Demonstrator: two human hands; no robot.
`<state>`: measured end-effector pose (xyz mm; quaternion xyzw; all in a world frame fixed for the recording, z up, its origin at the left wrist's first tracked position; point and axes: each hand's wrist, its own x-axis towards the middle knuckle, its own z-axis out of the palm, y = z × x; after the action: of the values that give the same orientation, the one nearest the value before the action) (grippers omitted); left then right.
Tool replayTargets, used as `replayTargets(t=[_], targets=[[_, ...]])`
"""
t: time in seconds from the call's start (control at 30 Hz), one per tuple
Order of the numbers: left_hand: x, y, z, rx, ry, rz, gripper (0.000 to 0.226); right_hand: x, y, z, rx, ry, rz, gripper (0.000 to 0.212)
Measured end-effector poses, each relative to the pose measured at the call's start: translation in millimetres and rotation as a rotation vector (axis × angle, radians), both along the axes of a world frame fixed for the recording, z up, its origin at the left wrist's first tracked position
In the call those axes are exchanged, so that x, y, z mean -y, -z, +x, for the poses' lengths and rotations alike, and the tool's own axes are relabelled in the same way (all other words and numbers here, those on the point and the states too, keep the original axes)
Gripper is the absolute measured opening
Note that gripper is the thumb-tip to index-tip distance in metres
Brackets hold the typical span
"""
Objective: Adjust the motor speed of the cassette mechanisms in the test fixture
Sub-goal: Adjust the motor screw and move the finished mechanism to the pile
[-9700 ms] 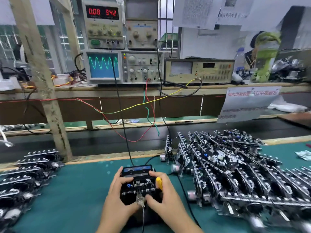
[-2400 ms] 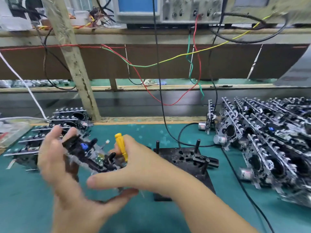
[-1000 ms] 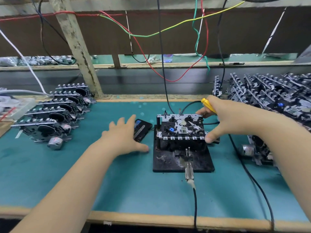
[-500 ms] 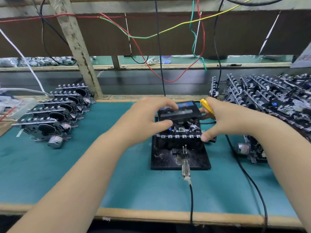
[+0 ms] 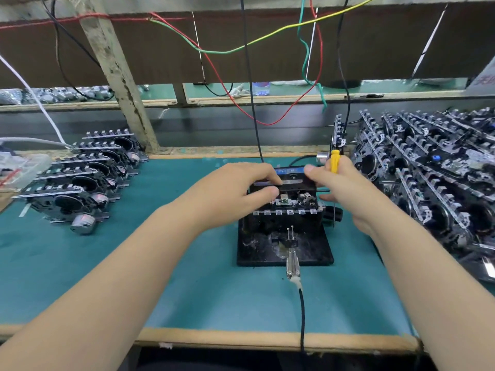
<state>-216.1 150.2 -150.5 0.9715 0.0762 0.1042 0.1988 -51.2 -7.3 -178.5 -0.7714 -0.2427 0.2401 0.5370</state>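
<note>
The cassette mechanism (image 5: pixel 285 207) sits in the black test fixture (image 5: pixel 284 242) at the centre of the frame, on the green mat (image 5: pixel 187 277). A cassette tape (image 5: pixel 290 179) lies on top of the mechanism. The left hand (image 5: pixel 241 188) pinches the left end of the cassette between thumb and fingers. The right hand (image 5: pixel 345 188) touches the right end with its forefinger, and its other fingers curl around a yellow-handled screwdriver (image 5: pixel 334 162). I judge that the mechanism is light but stiff, made of thin metal and plastic, with small levers that may bend easily. It is better to take it by the outer edges of the frame, not by the motor or the head. The cassette is light and smooth, so it can slip; the short ends give a good hold. The fixture works as the holder, and it holds only this one mechanism. At the left of the frame other mechanisms (image 5: pixel 80 178) stand in rows, and at the right a big heap (image 5: pixel 428 170) lies loose on the mat.
</note>
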Motion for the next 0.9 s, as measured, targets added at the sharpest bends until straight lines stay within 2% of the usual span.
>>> replayTargets(t=[0.07, 0.17, 0.3, 0.47, 0.57, 0.67, 0.77, 0.83, 0.9], targets=[[-2.2, 0.0, 3.5, 0.018, -0.03, -0.041, 0.019, 0.7, -2.8, -0.2, -0.043, 0.023, 0.056, 0.034], [-5.5, 1.5, 9.5, 0.048, -0.066, -0.105, 0.031, -1.0, -3.1, -5.0, 0.037, 0.035, 0.128, 0.024], [-10.9, 4.0, 8.6, 0.093, -0.075, -0.172, 0.041, -4.0, -14.4, -9.8, 0.047, 0.005, 0.268, 0.025], [-4.9, 11.4, 6.6, 0.438, -0.073, -0.143, 0.028, -3.7, -33.4, -14.8, 0.154, -0.099, 0.326, 0.031], [-4.0, 18.2, 10.4, 0.376, -0.076, -0.141, 0.027, -8.2, -38.0, -22.9, 0.142, -0.096, 0.377, 0.035], [-2.6, 23.1, 10.2, 0.326, -0.125, -0.268, 0.026, -11.6, -37.2, -29.9, 0.074, -0.086, 0.431, 0.032], [-0.2, 21.9, 6.6, 0.335, -0.155, -0.288, 0.031, -11.8, -36.5, -31.5, 0.167, -0.033, 0.403, 0.039], [-0.7, 18.7, 1.4, 0.366, -0.214, -0.33, 0.033, -6.4, -40.2, -28.6, 0.168, -0.002, 0.487, 0.04], [0.9, 13.9, -5.9, 0.449, -0.293, -0.575, 0.029, 3.1, -44.0, -25.8, 0.161, -0.03, 0.573, 0.042]])
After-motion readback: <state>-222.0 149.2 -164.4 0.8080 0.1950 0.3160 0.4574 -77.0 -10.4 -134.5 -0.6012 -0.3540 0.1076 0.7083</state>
